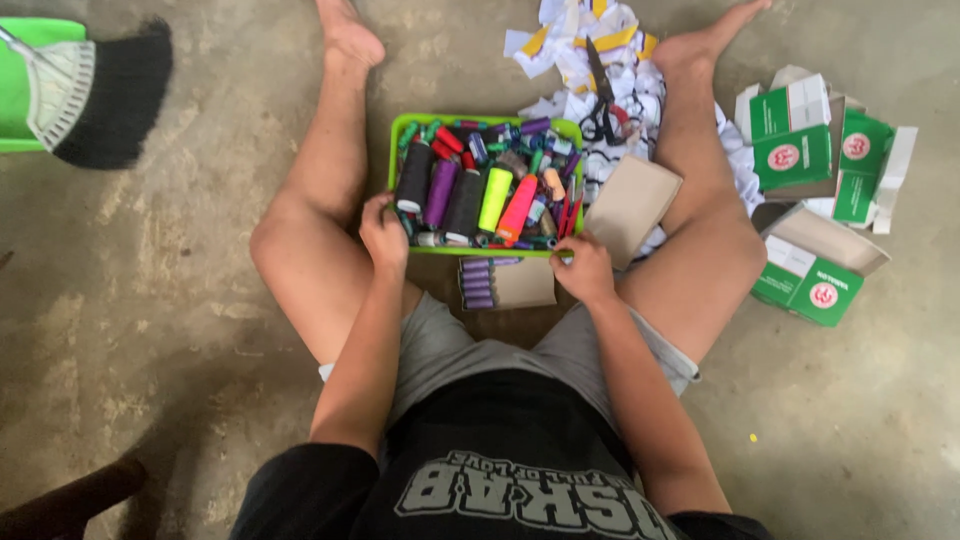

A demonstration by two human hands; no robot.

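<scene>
Left hand [383, 232] curled on the near-left corner of the green tray [400, 125], fingers bent over the rim, wrist straight, forearm running back toward the torso. Looks like it grips the rim itself, though whether a spool sits under the fingers is hard to tell. Right hand [583, 268] at the near-right corner, fist mostly closed, knuckles up; something small and green shows at the fingertips, too small to identify.

Tray sits on the concrete floor between the person's spread legs, packed with thread spools: dark cones [414, 176] at left, a purple one beside them, a yellow-green spool [494, 198] and a pink cone [516, 209] mid-tray, small mixed bobbins toward the back.

Open brown box [505, 283] with purple spools touches the tray's near edge, between the hands. Cardboard flap [630, 205] leans just right of the tray. Scissors [600, 95] lie on the paper scraps [585, 45] behind it. Green-and-white boxes [815, 150] right of the right knee. Broom [100, 95] far left.
</scene>
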